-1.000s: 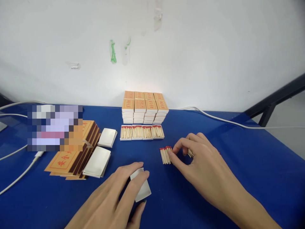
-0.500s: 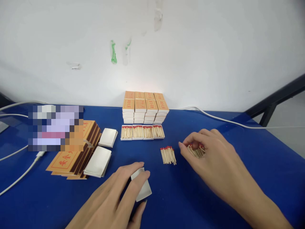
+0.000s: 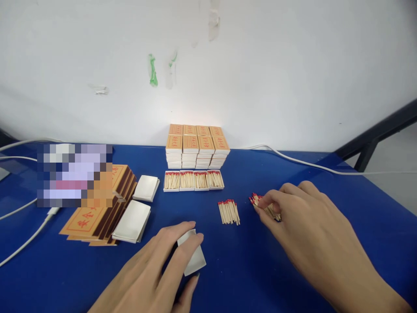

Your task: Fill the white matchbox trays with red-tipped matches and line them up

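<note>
Under the spread index and middle fingers of my left hand (image 3: 163, 265) lies a small white matchbox tray (image 3: 193, 260). The fingers hold it at the table, with the thumb at its near side. At the right, my right hand (image 3: 302, 230) is over a loose heap of red-tipped matches (image 3: 254, 198). Its thumb and index finger pinch at the matches' left side; how many are between them is hidden. A small flat group of matches (image 3: 230, 212) lies between the two hands. Beyond it stands a row of several matchbox trays (image 3: 187, 188) filled with matches.
Stacked orange-topped matchboxes (image 3: 198, 148) stand by the wall. Flat orange matchbox sleeves (image 3: 86, 219) are piled at the left, beside white trays (image 3: 132, 221). White cables (image 3: 293, 161) run along the blue table (image 3: 228, 282). A pixelated object (image 3: 78, 169) covers the back left.
My right hand has shifted slightly right and its thumb and index finger have closed onto the heap, showing more red match heads. My left hand stays on the tray.
</note>
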The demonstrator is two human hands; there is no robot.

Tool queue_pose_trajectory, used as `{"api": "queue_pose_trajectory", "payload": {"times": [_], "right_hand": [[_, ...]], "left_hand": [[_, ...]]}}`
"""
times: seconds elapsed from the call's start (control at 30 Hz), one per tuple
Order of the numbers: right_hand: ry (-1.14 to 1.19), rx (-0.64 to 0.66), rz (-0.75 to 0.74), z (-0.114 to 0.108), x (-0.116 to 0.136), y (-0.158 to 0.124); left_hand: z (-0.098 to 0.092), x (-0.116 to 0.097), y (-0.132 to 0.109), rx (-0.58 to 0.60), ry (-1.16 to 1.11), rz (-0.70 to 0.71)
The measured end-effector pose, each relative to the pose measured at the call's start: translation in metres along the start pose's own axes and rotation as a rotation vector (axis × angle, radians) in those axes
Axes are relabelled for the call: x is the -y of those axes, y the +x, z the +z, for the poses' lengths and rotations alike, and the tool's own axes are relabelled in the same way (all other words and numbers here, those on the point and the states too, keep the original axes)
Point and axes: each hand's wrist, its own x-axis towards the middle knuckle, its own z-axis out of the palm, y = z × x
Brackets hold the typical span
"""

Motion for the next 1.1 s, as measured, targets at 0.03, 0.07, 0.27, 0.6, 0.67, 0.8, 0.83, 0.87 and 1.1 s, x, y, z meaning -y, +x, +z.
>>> {"api": "queue_pose_trajectory", "payload": {"times": [0.03, 0.07, 0.27, 0.6, 0.67, 0.8, 0.83, 0.87, 1.1], "right_hand": [[0.001, 0.002, 0.005, 0.000, 0.000, 0.000], [0.003, 0.002, 0.011, 0.001, 0.000, 0.001], [-0.009, -0.015, 0.032, 0.002, -0.001, 0.004], [0.038, 0.009, 0.031, 0.004, -0.001, 0.003], [0.060, 0.022, 0.054, 0.003, -0.002, 0.005], [0.187, 0.102, 0.157, 0.000, -0.006, 0.009], [0.230, 0.132, 0.188, -0.002, -0.007, 0.010], [0.272, 0.162, 0.218, -0.003, -0.007, 0.011], [0.535, 0.293, 0.359, -0.013, 0.010, 0.023]], "left_hand": [[0.000, 0.000, 0.000, 0.002, 0.000, 0.000], [0.000, 0.000, 0.000, 0.003, 0.000, -0.001], [-0.001, 0.001, 0.000, 0.000, -0.002, -0.005], [0.001, 0.000, 0.001, -0.004, 0.010, 0.004], [0.002, 0.001, 0.001, -0.001, 0.008, 0.003], [0.001, 0.001, 0.001, -0.003, 0.010, 0.004], [0.001, 0.001, 0.001, -0.003, 0.011, 0.004], [0.001, 0.000, 0.001, -0.001, 0.010, 0.003], [0.000, 0.000, 0.000, -0.008, -0.001, 0.002]]}}
